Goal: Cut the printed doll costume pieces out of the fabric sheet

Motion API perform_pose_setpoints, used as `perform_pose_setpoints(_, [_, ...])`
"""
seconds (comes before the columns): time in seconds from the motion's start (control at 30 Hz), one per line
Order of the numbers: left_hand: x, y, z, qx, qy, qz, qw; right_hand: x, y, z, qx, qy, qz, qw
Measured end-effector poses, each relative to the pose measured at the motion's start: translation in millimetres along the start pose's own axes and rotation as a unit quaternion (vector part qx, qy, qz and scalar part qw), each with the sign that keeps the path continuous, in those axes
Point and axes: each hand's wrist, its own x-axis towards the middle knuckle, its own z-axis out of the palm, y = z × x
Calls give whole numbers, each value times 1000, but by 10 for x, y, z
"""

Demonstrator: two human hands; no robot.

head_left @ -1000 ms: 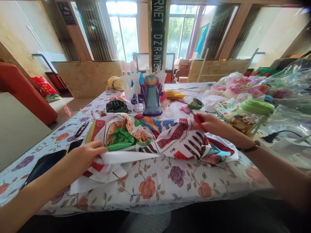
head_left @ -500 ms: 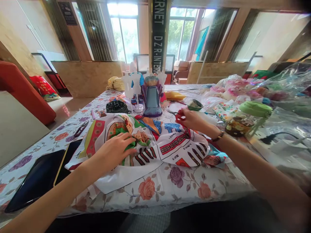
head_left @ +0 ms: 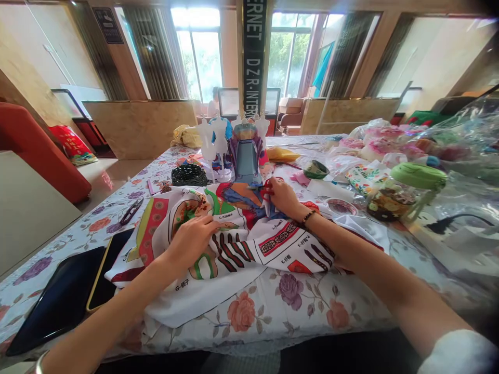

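A white fabric (head_left: pixel 237 223) printed with colourful pattern pieces and black lettering lies rumpled in front of me. My left hand (head_left: pixel 194 236) rests on its left part, with the fingers drawn together on the cloth; the thumb is mostly hidden. In my right hand (head_left: pixel 284 197) is a pair of red-handled scissors (head_left: pixel 266 190), held over the fabric's far edge. Their blades point left, somewhat blurred, and I cannot tell whether they touch the cloth.
Small white dress forms (head_left: pixel 208 137) and a blue-grey doll dress (head_left: pixel 246 156) stand behind the fabric. Around them are a black basket (head_left: pixel 189 175), a tape roll (head_left: pixel 342 206) and a green-lidded jar (head_left: pixel 392 200). A dark tablet (head_left: pixel 58 296) and folding knife (head_left: pixel 131 209) lie left.
My right hand has brought the scissors left and nearer the fabric. My left hand's fingers have drawn closer together, and the fabric has shifted and spread at its right end.
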Motion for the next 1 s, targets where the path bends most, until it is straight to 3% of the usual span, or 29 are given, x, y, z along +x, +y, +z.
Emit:
perform_pose_setpoints(0.1, [-144, -71, -165, 47, 30, -32, 998, 154, 60, -34, 13, 66, 29, 997])
perform_pose_setpoints(0.2, [-280, -148, -267, 73, 32, 6, 997, 319, 135, -10, 32, 110, 54, 992])
perform_pose_setpoints(0.4, [-430, -142, -258, 4, -89, 107, 990, 472, 272, 108, 67, 137, 93, 984])
perform_pose_setpoints(0.47, [-416, -115, -243, -38, -119, 107, 986, 458, 285, 139, 76, 119, 89, 986])
perform_pose_setpoints(0.57, [-299, -92, -236, -71, -121, 43, 989, 397, 230, 157, 87, 81, 48, 992])
perform_pose_setpoints(0.67, [-74, -86, -208, -30, -63, -49, 996, 302, 83, 159, 99, 7, -30, 995])
perform_pose_setpoints(0.77, [170, -95, -137, 23, 2, -80, 997, 178, -99, 187, 103, -89, -122, 983])
perform_pose_setpoints(0.87, [314, -129, -70, 45, -42, -99, 993, 52, -237, 239, 98, -149, -180, 967])
perform_pose_setpoints(1.0, [292, -191, -105, 33, -91, -126, 987, -35, -266, 249, 90, -160, -182, 966])
